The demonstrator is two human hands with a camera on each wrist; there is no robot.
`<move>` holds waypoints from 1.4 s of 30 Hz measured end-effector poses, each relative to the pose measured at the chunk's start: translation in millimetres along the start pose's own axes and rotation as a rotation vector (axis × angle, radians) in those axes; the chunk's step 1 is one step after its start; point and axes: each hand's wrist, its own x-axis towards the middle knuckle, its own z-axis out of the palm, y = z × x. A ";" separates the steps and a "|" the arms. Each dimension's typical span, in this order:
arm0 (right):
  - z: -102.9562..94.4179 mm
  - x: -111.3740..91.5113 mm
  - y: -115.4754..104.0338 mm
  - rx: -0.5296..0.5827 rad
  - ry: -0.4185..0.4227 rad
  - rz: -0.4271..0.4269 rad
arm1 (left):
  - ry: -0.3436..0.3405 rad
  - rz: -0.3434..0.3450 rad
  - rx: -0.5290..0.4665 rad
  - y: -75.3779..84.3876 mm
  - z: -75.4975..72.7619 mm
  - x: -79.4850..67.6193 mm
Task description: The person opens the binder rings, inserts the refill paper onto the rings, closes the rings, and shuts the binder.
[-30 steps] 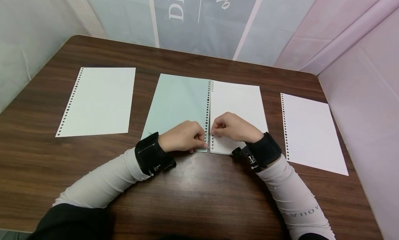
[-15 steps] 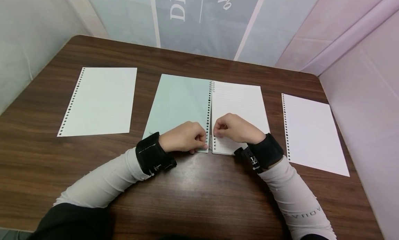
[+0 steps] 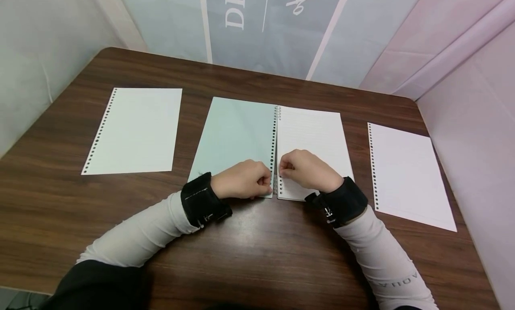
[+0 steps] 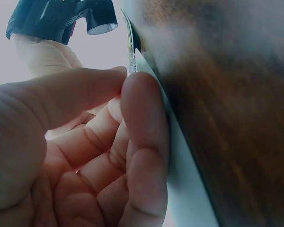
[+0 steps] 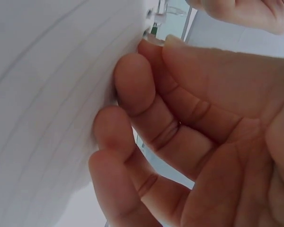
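Note:
A loose-leaf notebook lies open in the head view, its pale green sheet (image 3: pixel 241 126) on the left and a ruled white page (image 3: pixel 314 126) on the right. Clear binder rings (image 3: pixel 277 114) run along the spine between them. At the lower spine, my left hand (image 3: pixel 244 179) pinches with thumb and index finger; the left wrist view shows their tips at the clear rings (image 4: pixel 131 65). Across the gap, my right hand (image 3: pixel 311 170) pinches a clear ring (image 5: pixel 154 39) between thumb and index finger, its other fingers against the ruled page. The lower spine strip shows between the two halves.
One loose punched sheet (image 3: pixel 137 131) lies at the left of the brown table (image 3: pixel 241 269), another (image 3: pixel 408 176) at the right. Printed fabric (image 3: pixel 257 32) hangs behind the table's far edge. Black straps (image 3: pixel 203 199) wrap both wrists.
The right hand has moved slightly right, away from the left hand. A gap has opened at the lower spine, showing the strip between the halves. The whole head view has shifted a little.

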 end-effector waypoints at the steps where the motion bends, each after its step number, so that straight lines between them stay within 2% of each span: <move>1: 0.1 -0.2 -0.2 -0.002 0.002 -0.001 | 0.002 0.003 0.008 0.4 0.1 -0.1; 11: -0.3 0.3 -0.6 0.009 0.004 0.004 | 0.023 0.019 0.056 1.8 1.1 -0.5; 17: -2.0 -1.9 1.0 0.011 0.012 0.000 | -0.001 0.013 0.059 3.9 -1.0 -1.0; 24: -6.1 -12.4 4.7 0.003 0.049 0.003 | -0.047 -0.017 0.062 9.6 -8.3 -8.6; 35: -20.6 -17.0 8.3 0.042 0.124 0.048 | 0.047 -0.017 0.057 10.7 -30.3 -1.0; 42: -25.1 -11.3 9.1 0.053 0.144 0.060 | 0.182 -0.020 0.048 8.6 -50.9 6.5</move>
